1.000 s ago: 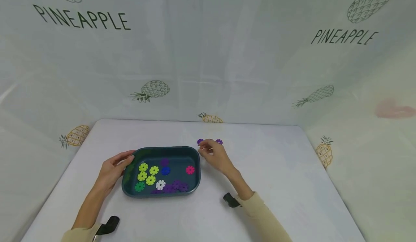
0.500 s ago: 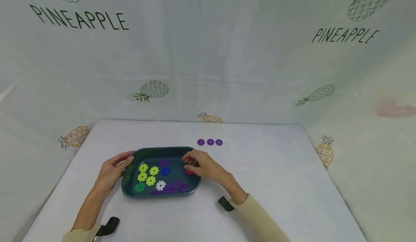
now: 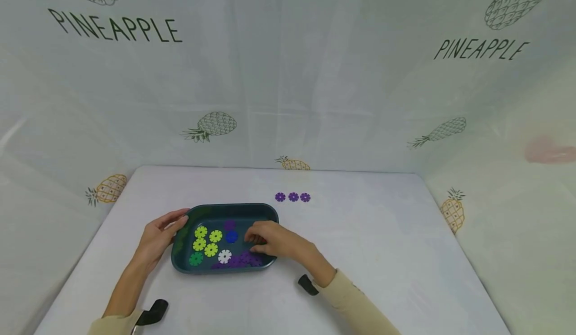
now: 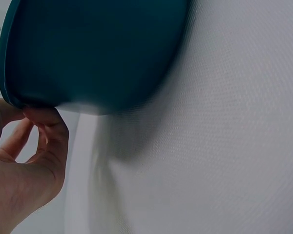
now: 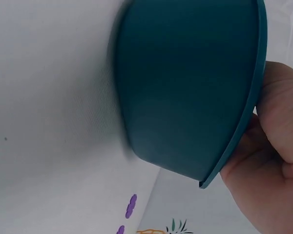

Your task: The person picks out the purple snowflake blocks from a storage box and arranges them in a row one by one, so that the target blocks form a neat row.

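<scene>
A: Where was the dark teal tray [image 3: 245, 212]?

B: On the white tabletop [image 3: 382, 225], left of its middle, its long sides roughly parallel to the tabletop's far edge.

A: And the hands?

B: The left hand [image 3: 155, 240] gripped the tray's far left corner by the rim. The right hand [image 3: 274, 240] hung over the tray's right part, half open, fingers bent and thumb apart from the fingertips. I saw nothing held in it. In the right wrist view its fingertips were hidden behind the tray wall.

A: What lay closest to those fingertips?

B: A pile of purple flower-shaped pieces [image 3: 243, 260], on the near side of them, along the tray's near edge toward its near right corner. The pile stretched left to right, its pieces overlapping. The right hand was much the nearer one; whether it touched the pile, I couldn't tell.

A: What else was in the tray?

B: A white piece [image 3: 224, 256] by the pile's left end, a green piece [image 3: 195, 259] at the near left corner, and, left of the right hand, a blue piece [image 3: 231, 237], a lone purple piece [image 3: 230, 224] and four yellow pieces [image 3: 211, 250].

A: Anything outside it?

B: Three purple pieces [image 3: 293, 197] in a row, near the tabletop's far edge, just right of its middle.
</scene>
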### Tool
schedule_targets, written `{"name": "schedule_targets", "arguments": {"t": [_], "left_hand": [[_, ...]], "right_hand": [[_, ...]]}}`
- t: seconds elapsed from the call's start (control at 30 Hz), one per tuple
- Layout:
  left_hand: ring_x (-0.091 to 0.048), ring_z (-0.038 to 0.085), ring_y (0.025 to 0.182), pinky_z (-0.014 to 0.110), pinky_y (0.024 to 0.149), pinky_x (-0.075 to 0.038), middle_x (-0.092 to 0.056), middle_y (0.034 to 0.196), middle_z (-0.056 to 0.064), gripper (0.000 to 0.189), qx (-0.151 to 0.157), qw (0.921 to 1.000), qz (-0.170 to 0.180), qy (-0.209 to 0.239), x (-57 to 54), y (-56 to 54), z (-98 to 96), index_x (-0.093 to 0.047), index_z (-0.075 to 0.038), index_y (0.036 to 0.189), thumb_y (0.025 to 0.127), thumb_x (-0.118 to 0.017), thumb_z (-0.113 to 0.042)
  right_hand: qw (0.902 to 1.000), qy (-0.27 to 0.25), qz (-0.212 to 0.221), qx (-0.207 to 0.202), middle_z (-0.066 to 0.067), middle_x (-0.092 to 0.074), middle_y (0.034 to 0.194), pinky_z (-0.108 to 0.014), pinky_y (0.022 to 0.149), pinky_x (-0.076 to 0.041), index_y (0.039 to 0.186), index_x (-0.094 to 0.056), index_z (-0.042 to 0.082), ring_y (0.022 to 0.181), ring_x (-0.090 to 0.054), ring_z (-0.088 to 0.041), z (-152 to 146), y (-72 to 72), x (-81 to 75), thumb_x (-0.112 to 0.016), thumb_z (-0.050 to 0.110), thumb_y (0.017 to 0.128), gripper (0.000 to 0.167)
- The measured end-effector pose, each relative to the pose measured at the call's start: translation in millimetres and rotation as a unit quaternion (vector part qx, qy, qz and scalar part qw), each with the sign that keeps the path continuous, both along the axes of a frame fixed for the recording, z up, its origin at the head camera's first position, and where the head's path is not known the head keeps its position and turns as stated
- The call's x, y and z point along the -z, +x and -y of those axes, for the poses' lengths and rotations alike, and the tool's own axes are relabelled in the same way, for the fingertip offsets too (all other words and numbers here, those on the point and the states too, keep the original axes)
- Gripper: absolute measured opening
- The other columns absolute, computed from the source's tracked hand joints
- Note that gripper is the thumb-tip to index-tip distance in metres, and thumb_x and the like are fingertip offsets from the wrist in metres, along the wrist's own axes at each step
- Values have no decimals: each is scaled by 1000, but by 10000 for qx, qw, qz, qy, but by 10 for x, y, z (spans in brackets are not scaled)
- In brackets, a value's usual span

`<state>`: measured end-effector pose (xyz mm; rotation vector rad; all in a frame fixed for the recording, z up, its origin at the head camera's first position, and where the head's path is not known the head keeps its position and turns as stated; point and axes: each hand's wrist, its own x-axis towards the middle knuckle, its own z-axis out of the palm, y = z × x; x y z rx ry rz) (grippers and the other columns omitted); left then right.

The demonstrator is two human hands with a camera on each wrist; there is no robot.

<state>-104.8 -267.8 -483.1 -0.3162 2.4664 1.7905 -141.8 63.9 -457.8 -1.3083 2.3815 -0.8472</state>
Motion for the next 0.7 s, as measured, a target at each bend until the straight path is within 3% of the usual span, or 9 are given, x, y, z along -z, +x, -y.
{"name": "schedule_targets", "arguments": {"t": [0.23, 0.4, 0.53, 0.7], "left_hand": [[-60, 3, 106, 21, 83, -54, -54, 142, 14, 64, -22, 10000, 7, -24, -8, -7, 8, -52, -5, 149, 102, -61, -47], [-62, 3, 104, 23, 82, -55, -59, 132, 3, 63, -23, 10000, -30, 47, 4, 3, 15, -53, -3, 148, 102, -63, -46], [-61, 4, 105, 23, 83, -55, -59, 131, 1, 63, -7, 10000, -52, 52, 25, 9, 8, -53, -3, 148, 102, -63, -46], [-61, 4, 105, 22, 83, -55, -58, 133, 2, 63, -12, 10000, -51, 54, 31, 0, 8, -53, -4, 148, 102, -62, -45]], "right_hand": [[9961, 704, -506, -131, -1, -71, 108, -11, 83, -46, 114, -73, 9, 92, -62, -5, 73, 8, 8, -83, 20, 88, 30], [9894, 1256, -684, -252, 10, -71, 98, -10, 76, -44, 110, -76, 16, 85, -59, 1, 137, 25, 23, -88, 23, 83, 29], [9908, 1253, -452, -221, 13, -69, 91, -10, 74, -44, 103, -77, 17, 81, -58, 2, 173, 25, 34, -87, 18, 83, 23], [9955, 874, -357, -75, 9, -70, 91, -9, 75, -45, 101, -76, 14, 81, -58, 0, 179, -13, 78, -83, 12, 87, 16]]}}
